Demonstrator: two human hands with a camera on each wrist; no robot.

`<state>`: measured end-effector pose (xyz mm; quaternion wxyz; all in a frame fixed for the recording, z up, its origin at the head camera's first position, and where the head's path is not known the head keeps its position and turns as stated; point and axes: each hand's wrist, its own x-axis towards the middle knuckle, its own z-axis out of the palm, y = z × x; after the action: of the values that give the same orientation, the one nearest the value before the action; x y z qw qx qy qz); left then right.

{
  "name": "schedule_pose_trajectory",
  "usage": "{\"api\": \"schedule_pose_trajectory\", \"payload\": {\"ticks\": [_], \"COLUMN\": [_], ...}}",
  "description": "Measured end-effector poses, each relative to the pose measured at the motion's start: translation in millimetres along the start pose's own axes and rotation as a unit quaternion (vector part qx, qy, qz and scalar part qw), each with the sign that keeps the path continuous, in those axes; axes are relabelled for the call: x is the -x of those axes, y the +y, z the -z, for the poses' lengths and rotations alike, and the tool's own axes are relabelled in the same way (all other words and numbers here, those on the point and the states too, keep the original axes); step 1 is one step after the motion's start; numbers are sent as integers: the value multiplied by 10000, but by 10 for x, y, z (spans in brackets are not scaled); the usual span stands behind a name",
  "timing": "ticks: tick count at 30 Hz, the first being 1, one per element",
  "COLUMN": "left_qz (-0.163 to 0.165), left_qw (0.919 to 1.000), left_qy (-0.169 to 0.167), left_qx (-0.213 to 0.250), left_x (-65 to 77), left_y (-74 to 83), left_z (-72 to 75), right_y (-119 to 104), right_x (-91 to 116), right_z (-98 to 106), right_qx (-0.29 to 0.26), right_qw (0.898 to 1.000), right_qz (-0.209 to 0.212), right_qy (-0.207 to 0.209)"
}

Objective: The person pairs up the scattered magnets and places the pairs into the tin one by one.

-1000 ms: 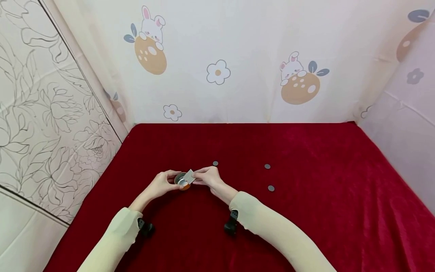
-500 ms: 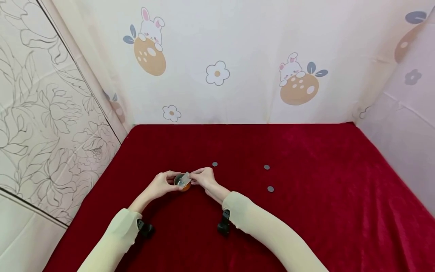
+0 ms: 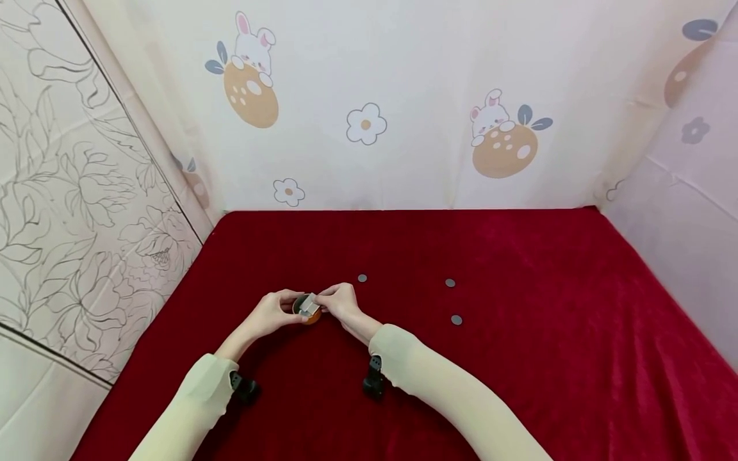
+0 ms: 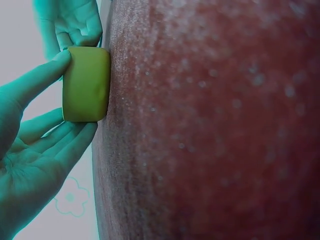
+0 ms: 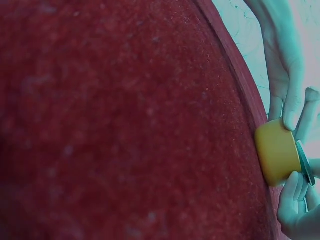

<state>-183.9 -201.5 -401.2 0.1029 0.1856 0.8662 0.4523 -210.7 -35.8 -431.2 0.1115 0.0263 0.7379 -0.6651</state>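
Observation:
A small round orange cup (image 3: 313, 319) stands on the red cloth, its opening facing up. My left hand (image 3: 275, 314) grips it from the left, thumb and fingers on opposite sides of the wall. My right hand (image 3: 343, 303) pinches a thin pale-grey square piece (image 3: 310, 303) that lies slanted over the cup's opening and hides part of the inside. In the left wrist view the cup (image 4: 86, 85) looks yellow-green between the left thumb and fingers. The right wrist view has the flat piece (image 5: 305, 163) leaning at the cup's rim, with right fingertips beside the wall.
Three small grey discs lie flat on the red cloth (image 3: 536, 333): one disc (image 3: 362, 278) behind the right hand, another (image 3: 450, 283) farther right, and a third disc (image 3: 457, 320) nearer the front. Patterned curtains (image 3: 415, 70) border the back and sides.
My right hand has moved left, bringing the square piece from the cup's right rim to over its opening. My left hand keeps its hold on the cup.

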Motion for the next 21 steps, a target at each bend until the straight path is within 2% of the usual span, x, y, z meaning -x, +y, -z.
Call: {"api": "schedule_pose_trajectory", "payload": {"ticks": [3, 5, 8, 10, 12, 16, 21], "left_qz": [-20, -79, -129, -154, -149, -124, 43], "left_qw": [10000, 10000, 9999, 9999, 9999, 9999, 9997], "left_qy": [16, 38, 45, 53, 53, 57, 38], "left_qx": [16, 17, 11, -40, -60, -90, -250], "left_x": [-6, -16, -51, -72, -90, -97, -86], "left_y": [-26, -62, -191, -274, -346, -367, -345], "left_z": [-2, -11, -36, -44, -46, -36, -34], "right_y": [9, 21, 36, 44, 29, -17, -75], "right_x": [-19, -32, -50, -61, -58, -33, 14], "right_z": [-31, -55, -83, -83, -63, 30, 189], "right_qx": [252, 605, 1087, 1196, 1045, 576, 420], "right_qw": [9996, 9979, 9935, 9924, 9945, 9970, 9915], "right_qz": [42, 108, 161, 129, 86, 6, 22], "right_qy": [88, 193, 310, 257, 63, -516, -1232]}}
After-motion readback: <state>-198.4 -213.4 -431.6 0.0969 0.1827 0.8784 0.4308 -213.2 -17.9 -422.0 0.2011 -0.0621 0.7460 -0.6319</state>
